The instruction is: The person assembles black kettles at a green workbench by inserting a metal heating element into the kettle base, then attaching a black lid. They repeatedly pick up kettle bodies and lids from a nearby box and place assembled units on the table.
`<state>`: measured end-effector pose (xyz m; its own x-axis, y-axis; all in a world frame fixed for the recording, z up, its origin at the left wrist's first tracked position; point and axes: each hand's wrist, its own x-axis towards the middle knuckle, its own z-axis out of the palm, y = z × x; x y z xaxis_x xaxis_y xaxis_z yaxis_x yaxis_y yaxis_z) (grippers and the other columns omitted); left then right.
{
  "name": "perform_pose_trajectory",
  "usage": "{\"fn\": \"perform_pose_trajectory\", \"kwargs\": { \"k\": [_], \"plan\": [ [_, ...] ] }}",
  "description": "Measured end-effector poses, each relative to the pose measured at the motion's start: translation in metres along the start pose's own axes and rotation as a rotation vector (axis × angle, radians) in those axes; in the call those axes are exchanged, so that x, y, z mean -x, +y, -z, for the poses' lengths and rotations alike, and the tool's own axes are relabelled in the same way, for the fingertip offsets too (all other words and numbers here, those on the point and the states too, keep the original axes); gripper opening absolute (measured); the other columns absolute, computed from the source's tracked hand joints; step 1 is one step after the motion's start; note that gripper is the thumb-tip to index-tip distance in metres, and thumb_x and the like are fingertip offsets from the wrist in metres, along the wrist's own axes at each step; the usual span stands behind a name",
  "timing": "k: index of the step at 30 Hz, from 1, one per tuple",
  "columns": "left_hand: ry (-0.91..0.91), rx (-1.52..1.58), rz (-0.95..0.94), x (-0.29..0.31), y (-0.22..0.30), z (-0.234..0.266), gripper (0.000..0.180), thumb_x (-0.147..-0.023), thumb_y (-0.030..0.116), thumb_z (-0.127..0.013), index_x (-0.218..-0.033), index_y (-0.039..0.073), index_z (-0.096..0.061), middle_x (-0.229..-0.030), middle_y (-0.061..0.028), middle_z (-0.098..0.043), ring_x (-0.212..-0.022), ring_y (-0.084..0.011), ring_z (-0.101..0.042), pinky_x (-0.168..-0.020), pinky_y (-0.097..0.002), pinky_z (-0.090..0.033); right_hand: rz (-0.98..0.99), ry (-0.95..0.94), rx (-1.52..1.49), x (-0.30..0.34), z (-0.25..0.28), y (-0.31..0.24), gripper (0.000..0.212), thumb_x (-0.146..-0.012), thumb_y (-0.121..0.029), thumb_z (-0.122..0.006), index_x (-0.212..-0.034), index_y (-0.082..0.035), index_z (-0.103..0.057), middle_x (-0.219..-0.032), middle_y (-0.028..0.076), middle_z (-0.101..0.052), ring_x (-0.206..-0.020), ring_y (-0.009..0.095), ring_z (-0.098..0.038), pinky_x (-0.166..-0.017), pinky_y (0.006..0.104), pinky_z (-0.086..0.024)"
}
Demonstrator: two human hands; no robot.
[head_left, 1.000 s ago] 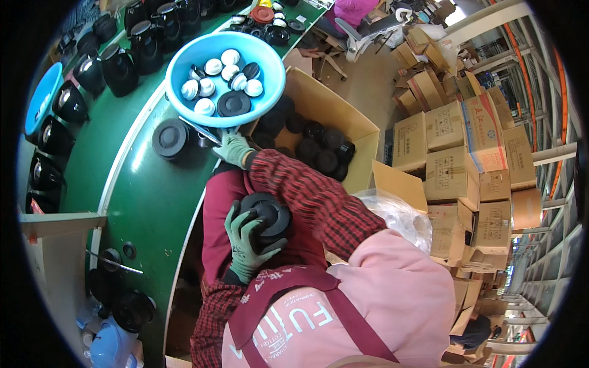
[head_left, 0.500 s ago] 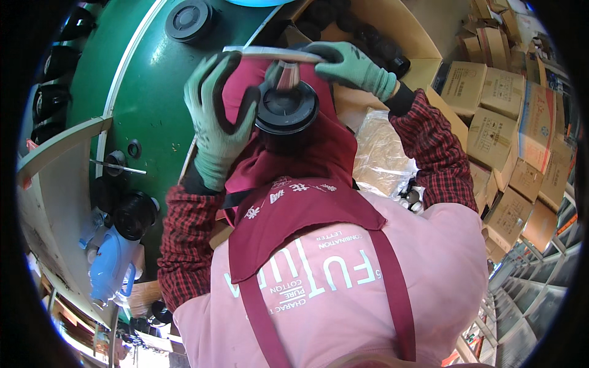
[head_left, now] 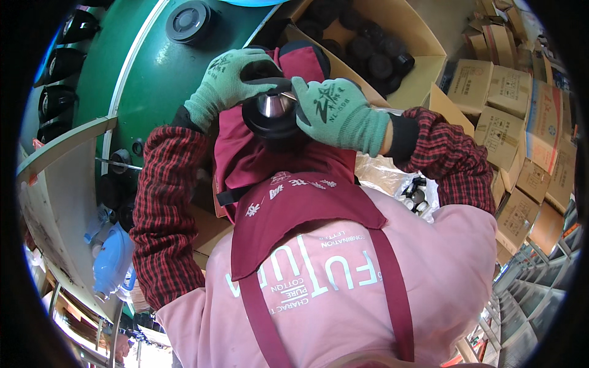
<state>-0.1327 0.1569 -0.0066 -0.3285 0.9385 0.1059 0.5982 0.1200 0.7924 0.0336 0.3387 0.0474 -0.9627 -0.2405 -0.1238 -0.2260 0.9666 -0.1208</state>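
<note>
The left green-and-black glove hand is bending its fingers over the top of a shiny silver metal tool with a cup-shaped end. The right green-and-black glove hand is closing around the tool's side. Both hands are gripping the tool, and the gloves are hiding most of it. The cup end is resting over a round black plastic part on the person's lap. Its far edge is hiding behind the gloves, and dark shadow is making its lower side hard to see.

A big brown cardboard box is holding many round black parts. They are blending together, and the picture's top edge is cutting off some. A see-through plastic bag is holding small black and white pieces, but the right arm and pink top are covering some of the bag. Only a thin bit of a blue basin is showing at the top, so its inside is staying out of sight. A flat round black lid is lying on the green table.
</note>
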Motion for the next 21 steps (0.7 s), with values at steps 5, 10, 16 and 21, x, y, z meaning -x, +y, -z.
{"fn": "perform_pose_trajectory", "kwargs": {
  "k": [5,10,16,21],
  "plan": [
    [0.086,-0.190,-0.058,0.002,0.021,-0.006,0.035,-0.081,0.020,-0.072,-0.114,0.011,-0.065,-0.109,-0.0131,-0.064,-0.108,-0.0359,-0.058,-0.097,-0.0443,-0.042,0.232,0.211,-0.037,-0.004,-0.016,0.024,0.032,-0.084,-0.029,-0.065,-0.099,-0.001,-0.066,-0.071,0.012,-0.066,-0.057,0.026,-0.065,-0.046,0.0402,-0.046],
    [-0.362,-0.029,0.045,-0.010,0.025,0.029,0.063,-0.068,0.015,-0.077,-0.129,0.012,-0.063,-0.119,-0.0132,-0.063,-0.115,-0.0369,-0.059,-0.101,-0.0454,-0.045,-0.111,-0.379,-0.524,-0.013,0.006,0.027,0.048,-0.088,-0.041,-0.060,-0.109,0.001,-0.066,-0.088,0.021,-0.072,-0.078,0.040,-0.070,-0.076,0.0487,-0.056],
    [-0.656,-0.150,-0.096,-0.030,0.002,0.033,0.059,-0.075,0.011,-0.073,-0.132,0.012,-0.059,-0.118,-0.0132,-0.063,-0.112,-0.0363,-0.063,-0.095,-0.0461,-0.052,-0.279,-1.310,-1.070,-0.061,0.014,0.046,0.023,-0.084,-0.025,-0.065,-0.093,-0.005,-0.072,-0.088,0.011,-0.075,-0.072,0.021,-0.071,-0.061,0.0345,-0.058],
    [-0.736,-0.421,-0.351,-0.047,-0.018,0.017,0.057,-0.079,0.011,-0.070,-0.135,0.017,-0.057,-0.118,-0.0090,-0.061,-0.111,-0.0332,-0.061,-0.096,-0.0450,-0.050,-0.650,-1.388,-1.455,-0.058,0.005,0.035,0.018,-0.088,-0.025,-0.063,-0.083,-0.008,-0.066,-0.071,0.007,-0.067,-0.052,0.017,-0.060,-0.047,0.0294,-0.047]
  ]
}}
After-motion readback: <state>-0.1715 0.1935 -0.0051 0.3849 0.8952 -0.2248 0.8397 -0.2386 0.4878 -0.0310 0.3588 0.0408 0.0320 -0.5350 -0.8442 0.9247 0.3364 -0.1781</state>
